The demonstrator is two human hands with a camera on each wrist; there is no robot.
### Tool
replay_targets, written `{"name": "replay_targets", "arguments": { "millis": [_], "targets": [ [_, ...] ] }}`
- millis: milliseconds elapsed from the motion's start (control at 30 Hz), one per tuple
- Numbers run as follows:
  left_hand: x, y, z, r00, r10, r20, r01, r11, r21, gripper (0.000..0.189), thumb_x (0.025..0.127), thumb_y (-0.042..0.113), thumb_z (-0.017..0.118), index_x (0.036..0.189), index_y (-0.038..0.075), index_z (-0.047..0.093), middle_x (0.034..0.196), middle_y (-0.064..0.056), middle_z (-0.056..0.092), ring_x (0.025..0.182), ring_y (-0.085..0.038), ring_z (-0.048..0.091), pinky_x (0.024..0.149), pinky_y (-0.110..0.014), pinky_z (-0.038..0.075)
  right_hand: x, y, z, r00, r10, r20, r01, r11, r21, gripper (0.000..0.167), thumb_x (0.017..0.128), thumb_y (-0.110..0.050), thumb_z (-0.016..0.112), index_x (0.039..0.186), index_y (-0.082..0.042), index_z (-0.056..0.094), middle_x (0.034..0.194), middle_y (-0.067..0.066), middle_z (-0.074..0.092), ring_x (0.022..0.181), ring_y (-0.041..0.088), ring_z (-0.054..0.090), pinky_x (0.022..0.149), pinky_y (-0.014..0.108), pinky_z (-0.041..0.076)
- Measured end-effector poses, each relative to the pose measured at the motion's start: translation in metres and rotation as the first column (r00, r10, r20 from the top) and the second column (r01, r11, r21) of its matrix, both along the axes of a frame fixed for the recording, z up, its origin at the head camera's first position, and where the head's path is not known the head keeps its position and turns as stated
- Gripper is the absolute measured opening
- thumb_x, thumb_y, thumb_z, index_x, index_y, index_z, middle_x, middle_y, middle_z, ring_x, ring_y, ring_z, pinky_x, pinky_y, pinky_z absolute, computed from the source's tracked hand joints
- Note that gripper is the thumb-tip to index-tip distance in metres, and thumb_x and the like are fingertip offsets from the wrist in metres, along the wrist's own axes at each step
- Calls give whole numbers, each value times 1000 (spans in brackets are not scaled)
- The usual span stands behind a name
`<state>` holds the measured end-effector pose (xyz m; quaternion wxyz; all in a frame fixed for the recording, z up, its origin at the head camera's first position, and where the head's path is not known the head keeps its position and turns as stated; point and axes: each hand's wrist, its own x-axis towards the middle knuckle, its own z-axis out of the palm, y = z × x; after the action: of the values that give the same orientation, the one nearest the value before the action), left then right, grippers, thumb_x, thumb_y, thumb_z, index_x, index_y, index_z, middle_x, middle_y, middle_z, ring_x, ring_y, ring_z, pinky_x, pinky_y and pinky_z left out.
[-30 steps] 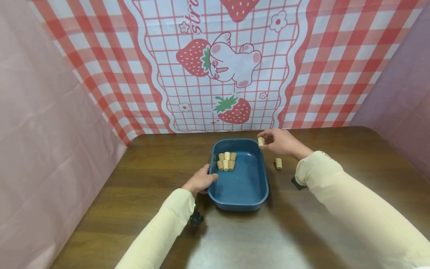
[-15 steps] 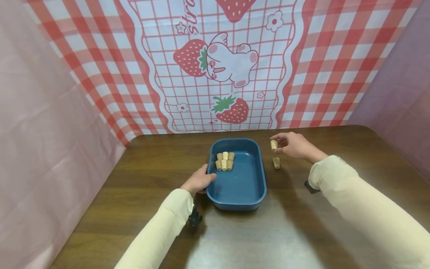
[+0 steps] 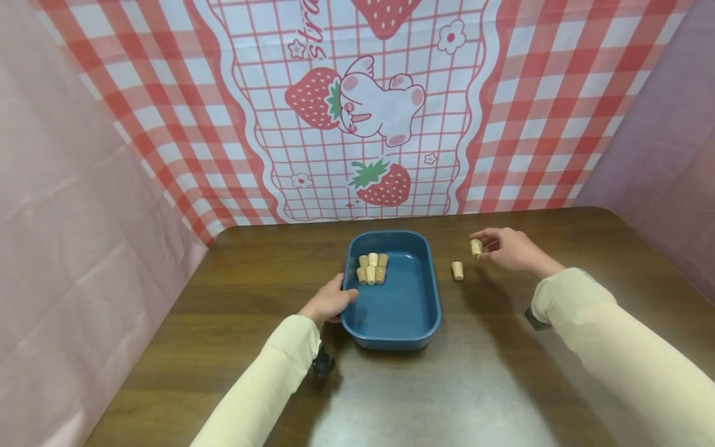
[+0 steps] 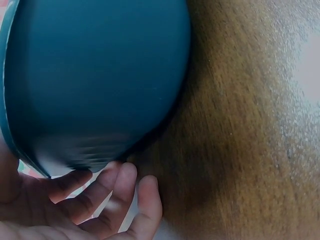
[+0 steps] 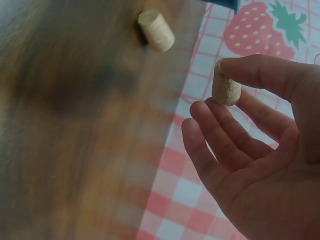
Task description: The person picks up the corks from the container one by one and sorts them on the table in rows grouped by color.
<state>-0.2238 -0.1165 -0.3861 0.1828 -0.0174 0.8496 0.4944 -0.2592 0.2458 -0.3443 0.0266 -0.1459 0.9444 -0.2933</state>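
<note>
Got six tapered tan corks (image 3: 371,275) in blue oblong tray (image 3: 391,311), past rim-gripping left hand (image 3: 328,301); pinching another cork (image 3: 476,247) in right hand (image 3: 511,249).

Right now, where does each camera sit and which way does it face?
Head: worn on the head, facing forward and down at the blue tray; left hand, right hand and pale sleeves show.
Left wrist: on that wrist, facing the tray's side and table; only the left hand shows.
Right wrist: on that wrist, facing a held cork; only the right hand shows.
Head and right wrist share that cork and a loose cork.
</note>
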Motion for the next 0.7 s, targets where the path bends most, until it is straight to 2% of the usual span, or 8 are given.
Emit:
{"name": "replay_targets", "arguments": {
  "millis": [100,233,500,700],
  "targets": [
    [0,0,0,1000,-3,2,3,1000,-2,55,99,16,52,150,3,40,142,-26,51,117,-38,59,85,-53,55,1,6,-5,1000,6,-11,-6,1000,7,44,90,-2,69,130,12,58,106,26,68,102,42,64,88,57,51],
    [1,0,0,1000,-4,0,4,1000,0,55,99,16,52,150,3,41,142,-26,51,117,-38,59,85,-53,56,2,13,-13,1000,-4,21,4,1000,11,43,90,-1,68,129,12,58,107,25,68,102,41,63,87,56,51],
    [3,-1,1,1000,-3,-9,3,1000,24,54,98,15,51,150,1,40,140,-27,52,116,-38,60,84,-52,56,0,19,-32,999,16,35,-18,998,53,43,87,-1,71,127,12,59,110,28,67,106,46,64,89,57,51],
    [1,0,1,1000,0,-11,0,1000,12,55,97,15,52,150,2,41,140,-26,53,115,-38,61,83,-52,56,-1,19,-38,999,14,48,-17,998,68,42,87,1,71,126,13,60,108,29,66,104,45,63,88,57,51]
  ]
}}
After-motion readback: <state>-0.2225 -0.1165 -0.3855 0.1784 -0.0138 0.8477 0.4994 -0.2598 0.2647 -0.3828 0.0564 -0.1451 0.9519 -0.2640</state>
